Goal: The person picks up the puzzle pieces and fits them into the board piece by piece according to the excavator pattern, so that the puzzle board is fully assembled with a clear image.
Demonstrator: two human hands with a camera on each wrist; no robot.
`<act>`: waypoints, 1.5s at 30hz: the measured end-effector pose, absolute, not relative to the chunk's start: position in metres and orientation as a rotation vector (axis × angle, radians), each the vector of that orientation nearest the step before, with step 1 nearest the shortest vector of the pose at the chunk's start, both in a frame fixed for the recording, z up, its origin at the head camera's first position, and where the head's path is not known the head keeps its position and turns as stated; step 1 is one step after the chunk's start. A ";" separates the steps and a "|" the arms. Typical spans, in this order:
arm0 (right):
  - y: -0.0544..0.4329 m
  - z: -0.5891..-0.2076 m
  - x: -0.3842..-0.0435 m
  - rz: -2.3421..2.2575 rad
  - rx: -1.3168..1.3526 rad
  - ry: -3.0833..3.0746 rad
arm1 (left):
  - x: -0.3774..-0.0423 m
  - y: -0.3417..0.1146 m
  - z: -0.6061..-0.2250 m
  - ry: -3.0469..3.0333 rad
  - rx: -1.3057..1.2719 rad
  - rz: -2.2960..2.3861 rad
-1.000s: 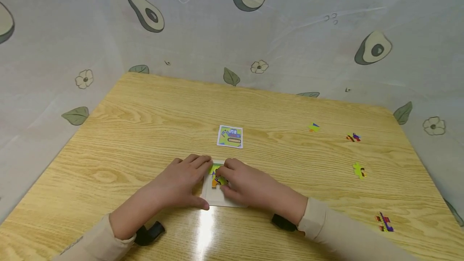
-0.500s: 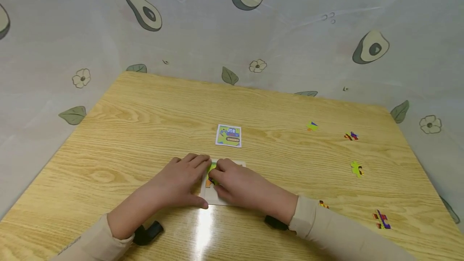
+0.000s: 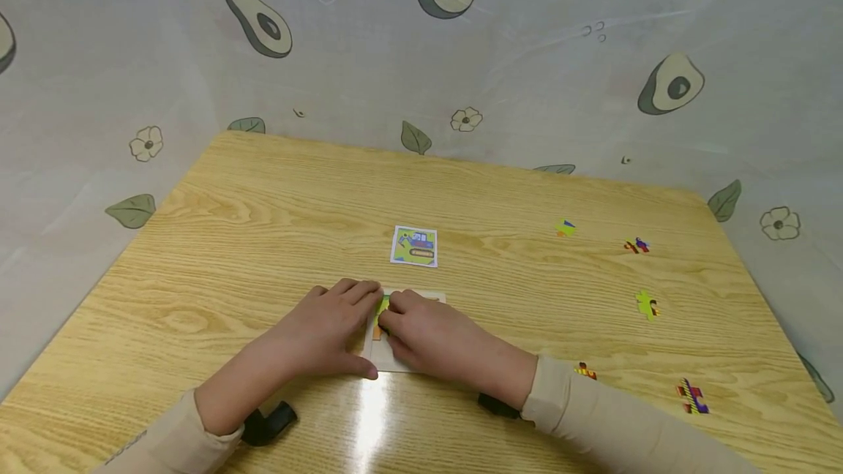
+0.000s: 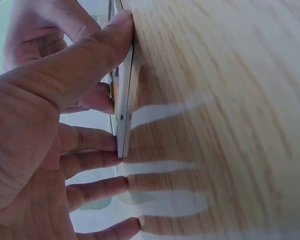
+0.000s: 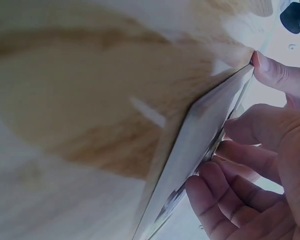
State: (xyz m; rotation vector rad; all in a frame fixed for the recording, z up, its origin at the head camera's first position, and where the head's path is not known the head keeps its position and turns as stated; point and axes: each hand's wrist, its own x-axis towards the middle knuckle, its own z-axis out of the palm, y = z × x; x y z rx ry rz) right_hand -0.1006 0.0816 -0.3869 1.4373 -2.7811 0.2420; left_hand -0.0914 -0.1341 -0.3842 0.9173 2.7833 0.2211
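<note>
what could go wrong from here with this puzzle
The right hand covers part of the pieces in the board, so one might be pressed in misaligned unnoticed.

A loose piece lies right by the right sleeve; a sweep of that arm could knock it away.

The left hand touches the board's edge; if it lifted off, the board might slide under the right hand's push.

Pale grey avocado-patterned sheet [image 3: 356,57] behind and beside the light wood-grained table [image 3: 263,225]
</note>
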 end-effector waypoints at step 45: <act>0.081 -0.387 -0.102 0.257 1.424 -2.880 | -0.092 -0.133 -0.384 2.790 0.929 0.230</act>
